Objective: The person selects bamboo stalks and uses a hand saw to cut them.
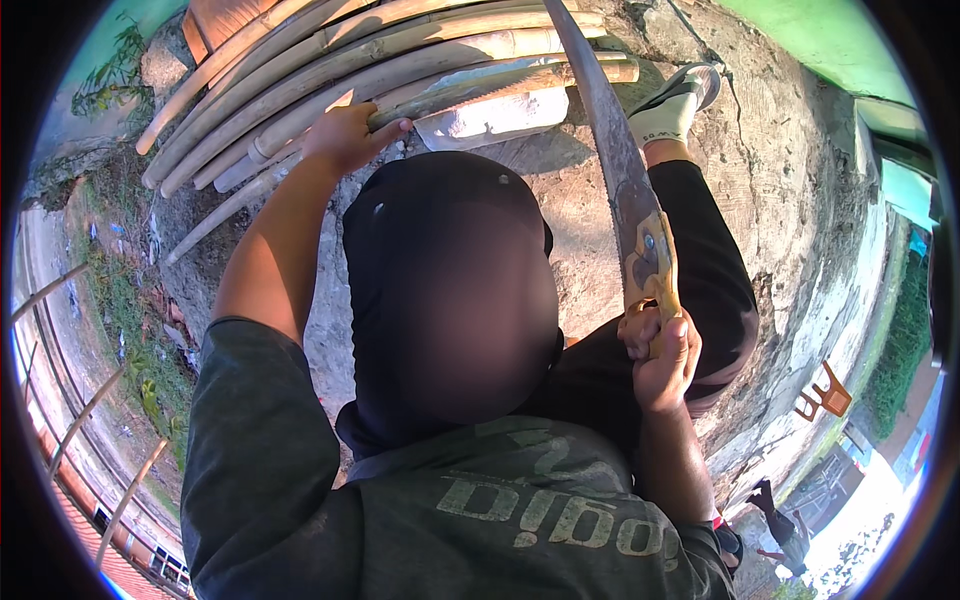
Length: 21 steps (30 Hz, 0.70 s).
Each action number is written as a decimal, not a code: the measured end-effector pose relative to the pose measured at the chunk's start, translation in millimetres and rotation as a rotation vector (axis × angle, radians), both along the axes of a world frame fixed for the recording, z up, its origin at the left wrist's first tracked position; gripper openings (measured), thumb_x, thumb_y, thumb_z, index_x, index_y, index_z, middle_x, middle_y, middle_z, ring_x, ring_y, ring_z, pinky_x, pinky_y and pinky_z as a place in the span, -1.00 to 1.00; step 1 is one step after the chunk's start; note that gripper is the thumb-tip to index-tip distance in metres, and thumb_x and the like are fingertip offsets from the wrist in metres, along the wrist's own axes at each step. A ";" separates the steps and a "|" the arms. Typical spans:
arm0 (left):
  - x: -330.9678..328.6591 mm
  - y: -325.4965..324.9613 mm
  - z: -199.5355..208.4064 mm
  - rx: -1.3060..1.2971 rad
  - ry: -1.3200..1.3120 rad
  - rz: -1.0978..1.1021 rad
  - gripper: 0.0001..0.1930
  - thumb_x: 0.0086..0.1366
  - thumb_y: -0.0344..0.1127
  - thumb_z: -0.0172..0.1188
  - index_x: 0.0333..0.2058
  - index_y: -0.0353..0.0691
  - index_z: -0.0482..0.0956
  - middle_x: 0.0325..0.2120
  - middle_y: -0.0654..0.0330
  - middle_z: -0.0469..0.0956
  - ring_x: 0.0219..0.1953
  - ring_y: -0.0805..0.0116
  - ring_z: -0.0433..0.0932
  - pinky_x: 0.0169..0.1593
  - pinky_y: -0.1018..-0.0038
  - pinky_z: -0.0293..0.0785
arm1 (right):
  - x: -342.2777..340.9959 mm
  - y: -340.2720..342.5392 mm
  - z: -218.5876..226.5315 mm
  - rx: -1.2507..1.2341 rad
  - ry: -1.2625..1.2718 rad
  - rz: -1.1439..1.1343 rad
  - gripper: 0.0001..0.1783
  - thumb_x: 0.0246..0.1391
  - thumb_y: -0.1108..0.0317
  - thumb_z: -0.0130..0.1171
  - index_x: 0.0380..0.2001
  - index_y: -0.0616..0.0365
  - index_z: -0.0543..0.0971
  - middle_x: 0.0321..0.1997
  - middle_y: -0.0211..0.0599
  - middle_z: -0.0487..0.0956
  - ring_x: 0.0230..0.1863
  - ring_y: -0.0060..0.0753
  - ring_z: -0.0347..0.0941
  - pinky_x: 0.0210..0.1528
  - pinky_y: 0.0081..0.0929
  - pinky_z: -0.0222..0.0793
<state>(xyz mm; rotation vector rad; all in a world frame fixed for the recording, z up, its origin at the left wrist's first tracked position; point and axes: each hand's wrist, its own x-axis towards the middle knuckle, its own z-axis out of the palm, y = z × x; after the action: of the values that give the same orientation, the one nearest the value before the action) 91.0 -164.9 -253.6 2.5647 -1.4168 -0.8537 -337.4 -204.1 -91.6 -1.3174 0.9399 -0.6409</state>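
My left hand (pixel 355 137) is closed around the near-left end of a bamboo pole (pixel 450 97), its thumb stretched along the side. That pole slants to the right across a white block (pixel 495 122). My right hand (pixel 660 350) grips the yellowish wooden handle of a hand saw (pixel 605 140). The long, dark, toothed blade points away from me and crosses over the pole near its right end. I cannot tell whether the teeth touch the bamboo.
Several long bamboo poles (pixel 330 68) lie side by side at the far left. My sandalled foot (pixel 690 90) rests on rough concrete ground (pixel 790 200) beyond the blade. A brown plastic stool (pixel 828 392) stands at the right. Another person (pixel 783 530) is in the lower right distance.
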 end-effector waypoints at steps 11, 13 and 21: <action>0.0 0.5 -0.6 0.015 -0.038 -0.010 -0.13 0.12 0.63 -0.10 -0.16 -0.14 0.62 -0.34 0.08 0.67 -0.15 0.05 0.64 -0.09 0.11 0.53 | -0.9 0.4 1.7 0.040 0.044 0.003 -0.45 0.38 -0.12 -0.14 -0.48 0.15 0.36 -0.60 -0.43 0.31 -0.56 -0.64 0.15 -0.48 -0.63 0.07; -0.1 0.6 0.2 0.023 -0.048 -0.013 -0.13 0.12 0.63 -0.10 -0.15 -0.14 0.62 -0.33 0.08 0.67 -0.14 0.05 0.64 -0.09 0.11 0.53 | -0.8 0.9 1.4 0.045 0.032 0.002 -0.46 0.39 -0.10 -0.15 -0.48 0.16 0.37 -0.60 -0.42 0.32 -0.56 -0.64 0.15 -0.48 -0.62 0.08; -0.4 1.5 0.0 -0.013 -0.014 0.002 -0.14 0.13 0.62 -0.08 -0.15 -0.15 0.62 -0.31 0.05 0.67 -0.14 0.03 0.63 -0.08 0.10 0.52 | 0.7 2.2 3.4 0.047 0.021 -0.001 -0.46 0.38 -0.09 -0.16 -0.46 0.17 0.36 -0.60 -0.40 0.31 -0.55 -0.62 0.15 -0.45 -0.60 0.11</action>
<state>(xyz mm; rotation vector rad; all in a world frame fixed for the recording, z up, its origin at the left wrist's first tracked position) 90.6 -163.4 -253.6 2.5670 -1.4185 -0.8246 -336.6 -202.0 -88.2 -1.2841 0.9669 -0.6034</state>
